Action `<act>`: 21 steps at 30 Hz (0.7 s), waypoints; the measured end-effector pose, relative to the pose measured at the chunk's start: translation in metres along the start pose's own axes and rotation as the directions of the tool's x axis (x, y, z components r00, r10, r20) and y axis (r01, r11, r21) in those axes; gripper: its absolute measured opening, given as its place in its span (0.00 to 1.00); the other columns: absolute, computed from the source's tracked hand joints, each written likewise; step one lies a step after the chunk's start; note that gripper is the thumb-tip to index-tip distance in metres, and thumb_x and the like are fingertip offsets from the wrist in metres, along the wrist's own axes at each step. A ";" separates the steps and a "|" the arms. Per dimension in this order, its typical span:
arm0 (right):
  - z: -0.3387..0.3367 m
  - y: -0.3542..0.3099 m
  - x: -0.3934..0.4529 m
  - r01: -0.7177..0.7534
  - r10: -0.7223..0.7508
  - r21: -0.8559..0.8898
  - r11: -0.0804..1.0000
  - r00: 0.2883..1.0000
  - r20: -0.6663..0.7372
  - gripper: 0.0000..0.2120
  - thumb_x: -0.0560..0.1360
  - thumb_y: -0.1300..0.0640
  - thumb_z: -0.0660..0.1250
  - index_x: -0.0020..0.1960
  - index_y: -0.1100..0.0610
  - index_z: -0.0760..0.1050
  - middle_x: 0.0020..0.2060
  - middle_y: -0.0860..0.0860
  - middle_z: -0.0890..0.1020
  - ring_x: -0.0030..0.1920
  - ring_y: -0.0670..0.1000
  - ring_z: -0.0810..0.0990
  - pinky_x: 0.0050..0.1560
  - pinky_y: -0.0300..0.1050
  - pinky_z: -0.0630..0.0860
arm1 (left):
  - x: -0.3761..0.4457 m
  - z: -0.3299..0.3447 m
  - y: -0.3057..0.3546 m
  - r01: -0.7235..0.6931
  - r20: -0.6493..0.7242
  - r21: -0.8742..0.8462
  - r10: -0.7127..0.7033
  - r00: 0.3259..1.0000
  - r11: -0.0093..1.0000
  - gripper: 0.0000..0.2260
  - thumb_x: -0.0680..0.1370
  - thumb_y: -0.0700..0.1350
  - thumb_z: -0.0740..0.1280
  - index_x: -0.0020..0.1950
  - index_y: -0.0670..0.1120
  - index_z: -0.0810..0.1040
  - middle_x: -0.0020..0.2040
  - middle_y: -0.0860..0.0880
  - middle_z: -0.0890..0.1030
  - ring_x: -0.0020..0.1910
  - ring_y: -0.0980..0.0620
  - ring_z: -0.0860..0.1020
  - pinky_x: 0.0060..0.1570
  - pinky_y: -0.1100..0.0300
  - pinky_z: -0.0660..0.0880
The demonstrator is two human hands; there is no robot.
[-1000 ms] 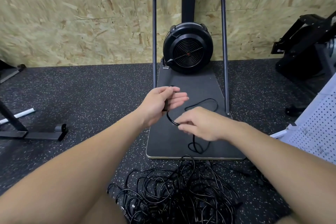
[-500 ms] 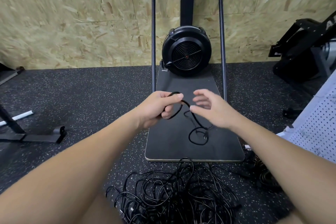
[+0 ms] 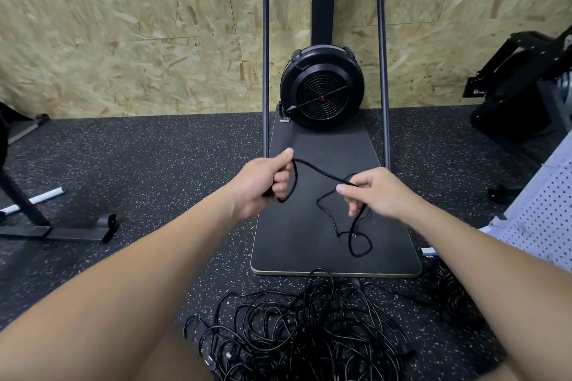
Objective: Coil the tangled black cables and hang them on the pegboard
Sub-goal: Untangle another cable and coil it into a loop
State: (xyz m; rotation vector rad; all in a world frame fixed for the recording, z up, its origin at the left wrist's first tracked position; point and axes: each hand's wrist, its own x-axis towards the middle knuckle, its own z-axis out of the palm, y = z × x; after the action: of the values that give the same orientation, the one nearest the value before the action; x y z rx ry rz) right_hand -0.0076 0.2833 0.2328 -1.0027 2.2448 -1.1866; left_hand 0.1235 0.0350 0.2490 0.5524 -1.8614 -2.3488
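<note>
Over the board: I see both hands raised above a black board [image 3: 309, 244] on the floor, with one black cable [image 3: 318, 171] stretched between them.
Left hand: my left hand [image 3: 263, 179] is curled round the cable, thumb on top; a small loop hangs from the fist.
Right hand: my right hand [image 3: 376, 192] pinches the cable between thumb and forefinger, the other fingers loosely bent beneath.
Cable: from the right hand it drops in loose bends over the board and ends in a plug [image 3: 354, 236] near the lowest loop; whether that loop touches the board I cannot tell.
Pile: a tangled pile [image 3: 297, 328] of black cables lies on the speckled floor [image 3: 154, 164], just in front of the board's near edge, between my forearms.
Pegboard: a white pegboard [image 3: 544, 219] stands tilted at the right edge, well apart from the hands.
Behind: a round black fan [image 3: 322, 91] sits at the board's far end inside a tall metal frame [image 3: 383, 71], against a chipboard wall [image 3: 123, 40].
Sides: dark stands at far left and far right, only partly in view.
</note>
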 end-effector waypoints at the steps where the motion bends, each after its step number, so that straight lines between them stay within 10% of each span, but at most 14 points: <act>1: -0.001 0.000 0.000 0.000 0.000 -0.005 1.000 1.000 -0.009 0.18 0.84 0.47 0.73 0.44 0.60 0.84 0.38 0.53 0.89 0.36 0.46 0.87 0.46 0.42 0.77 | 0.001 0.000 0.002 -0.003 -0.026 -0.084 0.001 1.000 0.996 0.16 0.86 0.57 0.69 0.43 0.49 0.74 0.34 0.53 0.59 0.29 0.53 0.58 0.31 0.60 0.58; 9: 0.000 0.036 -0.001 -0.084 0.107 -0.119 0.989 0.972 0.210 0.13 0.89 0.50 0.64 0.57 0.47 0.88 0.55 0.40 0.90 0.62 0.42 0.85 0.75 0.48 0.73 | 0.003 0.004 0.011 -0.076 -0.118 -0.198 0.053 0.992 0.977 0.14 0.87 0.50 0.68 0.43 0.48 0.73 0.36 0.52 0.56 0.29 0.54 0.57 0.30 0.61 0.56; 15: -0.002 0.029 0.005 -0.019 0.028 -0.183 0.983 0.998 0.048 0.10 0.81 0.48 0.76 0.41 0.47 0.89 0.39 0.49 0.89 0.35 0.54 0.80 0.44 0.51 0.78 | 0.005 -0.001 0.004 -0.048 -0.030 -0.150 0.044 0.999 0.987 0.11 0.88 0.47 0.65 0.55 0.41 0.82 0.36 0.50 0.73 0.32 0.53 0.70 0.35 0.61 0.67; 21: 0.023 -0.023 0.002 0.314 -0.288 -0.339 0.887 0.949 0.127 0.05 0.81 0.48 0.76 0.48 0.46 0.88 0.42 0.44 0.87 0.44 0.46 0.84 0.52 0.53 0.81 | -0.005 0.018 0.001 -0.032 0.123 -0.056 0.039 0.992 0.998 0.18 0.91 0.47 0.59 0.68 0.33 0.79 0.61 0.36 0.87 0.60 0.40 0.87 0.63 0.50 0.84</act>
State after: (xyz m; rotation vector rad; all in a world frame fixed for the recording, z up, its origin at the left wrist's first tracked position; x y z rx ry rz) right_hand 0.0147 0.2607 0.2393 -1.5586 2.3538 -0.8479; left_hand 0.1221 0.0528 0.2543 0.3720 -1.8341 -2.4544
